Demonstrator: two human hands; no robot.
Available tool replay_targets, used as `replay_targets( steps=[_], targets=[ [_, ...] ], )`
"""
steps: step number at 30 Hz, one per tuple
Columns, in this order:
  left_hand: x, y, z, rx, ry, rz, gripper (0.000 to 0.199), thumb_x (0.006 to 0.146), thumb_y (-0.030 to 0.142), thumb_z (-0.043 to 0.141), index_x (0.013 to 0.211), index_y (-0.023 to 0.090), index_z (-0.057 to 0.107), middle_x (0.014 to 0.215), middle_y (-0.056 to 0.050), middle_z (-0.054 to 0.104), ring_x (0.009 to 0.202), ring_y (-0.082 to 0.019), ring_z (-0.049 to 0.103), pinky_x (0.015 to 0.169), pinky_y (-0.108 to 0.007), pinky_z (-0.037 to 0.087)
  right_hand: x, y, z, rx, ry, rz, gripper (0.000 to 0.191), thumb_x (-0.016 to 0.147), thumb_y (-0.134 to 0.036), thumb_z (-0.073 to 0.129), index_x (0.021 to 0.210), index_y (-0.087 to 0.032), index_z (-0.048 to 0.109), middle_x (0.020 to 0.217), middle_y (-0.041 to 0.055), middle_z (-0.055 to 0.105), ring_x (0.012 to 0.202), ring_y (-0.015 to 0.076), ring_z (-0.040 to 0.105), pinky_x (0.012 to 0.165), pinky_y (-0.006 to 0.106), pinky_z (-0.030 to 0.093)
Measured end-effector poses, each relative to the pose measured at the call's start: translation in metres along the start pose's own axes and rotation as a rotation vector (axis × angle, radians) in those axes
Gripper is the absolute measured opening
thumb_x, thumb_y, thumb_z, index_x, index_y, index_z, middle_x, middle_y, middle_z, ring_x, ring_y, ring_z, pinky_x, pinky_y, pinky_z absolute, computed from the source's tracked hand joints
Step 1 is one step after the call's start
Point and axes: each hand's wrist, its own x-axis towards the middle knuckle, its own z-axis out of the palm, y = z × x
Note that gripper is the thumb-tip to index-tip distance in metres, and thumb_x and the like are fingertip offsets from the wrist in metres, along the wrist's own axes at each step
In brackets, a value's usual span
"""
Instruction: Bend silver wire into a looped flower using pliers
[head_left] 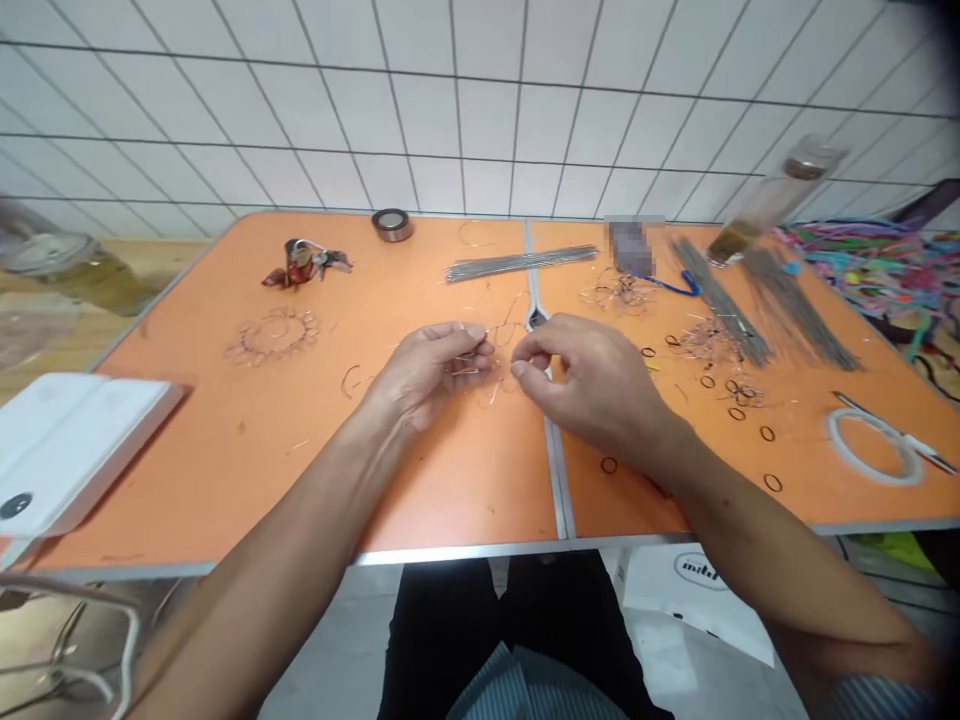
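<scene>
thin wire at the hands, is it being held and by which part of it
The left hand holds the thin wire between thumb and fingers; which part is too fine to tell. Whether the right hand grips it cannot be told.

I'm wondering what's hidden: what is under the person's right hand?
Orange table and its grey strip show around the right hand; whatever lies directly beneath it is covered.

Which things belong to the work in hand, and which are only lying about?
Probably belonging:
thin copper-coloured wire at the left hand and right hand
flower-shaped copper-coloured wire ring
bundles of straight grey rods

Probably just lying about:
metal keys with reddish-brown fob
clear cylindrical bottle
</scene>
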Motion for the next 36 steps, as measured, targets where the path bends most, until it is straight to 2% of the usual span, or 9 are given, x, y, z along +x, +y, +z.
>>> replay_targets(
  steps=[5,9,15,21,28,32,34,36],
  targets=[
    [-0.001,0.001,0.001,0.030,0.029,-0.002,0.055,0.050,0.043,0.116,0.076,0.011,0.079,0.077,-0.004,0.075,0.070,-0.012,0.068,0.073,-0.028,0.068,-0.004,0.001,0.008,-0.051,0.015,-0.016,0.013,0.101,-0.025,0.071,0.096,-0.024,0.083,0.094,0.0002,0.076,0.093,0.0192,0.067,0.073,0.036,0.038],
    [-0.002,0.002,0.002,0.036,0.084,-0.056,0.061,0.039,0.045,0.120,0.074,0.012,0.082,0.075,-0.005,0.077,0.067,-0.011,0.070,0.068,-0.023,0.067,-0.007,0.002,0.013,-0.090,0.000,-0.032,0.017,0.106,-0.029,0.069,0.096,-0.023,0.081,0.097,0.0026,0.076,0.096,0.0205,0.068,0.071,0.037,0.036],
    [-0.003,0.002,0.000,0.063,0.077,-0.074,0.059,0.043,0.047,0.120,0.073,0.013,0.082,0.074,-0.006,0.077,0.066,-0.013,0.072,0.066,-0.021,0.066,-0.007,0.003,0.014,-0.108,-0.015,-0.054,0.018,0.108,-0.027,0.066,0.103,-0.022,0.082,0.104,0.0051,0.079,0.102,0.0223,0.069,0.074,0.037,0.039],
    [-0.002,-0.001,-0.009,0.072,0.072,-0.077,0.053,0.056,0.048,0.117,0.076,0.014,0.083,0.078,-0.005,0.076,0.072,-0.016,0.076,0.071,-0.024,0.070,-0.006,0.001,0.009,-0.107,-0.063,-0.071,0.020,0.111,-0.026,0.064,0.109,-0.021,0.083,0.106,0.0065,0.079,0.103,0.0232,0.068,0.081,0.039,0.044],
    [0.000,-0.002,-0.012,0.067,0.060,-0.080,0.051,0.056,0.045,0.117,0.076,0.014,0.083,0.078,-0.006,0.078,0.071,-0.016,0.076,0.071,-0.024,0.069,-0.004,0.003,0.010,-0.142,-0.038,-0.074,0.019,0.110,-0.023,0.063,0.105,-0.022,0.081,0.105,0.0066,0.079,0.103,0.0231,0.067,0.081,0.038,0.043],
    [-0.003,0.000,-0.010,0.059,0.047,-0.056,0.042,0.067,0.038,0.114,0.079,0.015,0.082,0.080,-0.003,0.078,0.075,-0.012,0.073,0.086,-0.028,0.071,-0.003,0.009,0.011,-0.122,-0.012,-0.085,0.020,0.110,-0.025,0.061,0.102,-0.023,0.079,0.105,0.0060,0.080,0.102,0.0230,0.069,0.077,0.038,0.040],
    [-0.005,0.001,-0.005,0.037,0.067,-0.029,0.046,0.060,0.036,0.116,0.081,0.014,0.081,0.080,-0.002,0.078,0.072,-0.011,0.072,0.080,-0.026,0.069,-0.004,0.010,0.011,-0.107,0.024,-0.103,0.020,0.109,-0.024,0.061,0.101,-0.023,0.079,0.107,0.0058,0.082,0.103,0.0230,0.069,0.078,0.037,0.040],
    [-0.005,0.000,-0.001,0.016,0.080,-0.013,0.053,0.054,0.039,0.117,0.081,0.013,0.079,0.078,-0.002,0.077,0.068,-0.011,0.071,0.072,-0.025,0.065,-0.004,0.011,0.011,-0.120,0.059,-0.081,0.019,0.105,-0.022,0.063,0.092,-0.024,0.077,0.097,0.0048,0.080,0.096,0.0226,0.068,0.075,0.038,0.037]
  ],
)
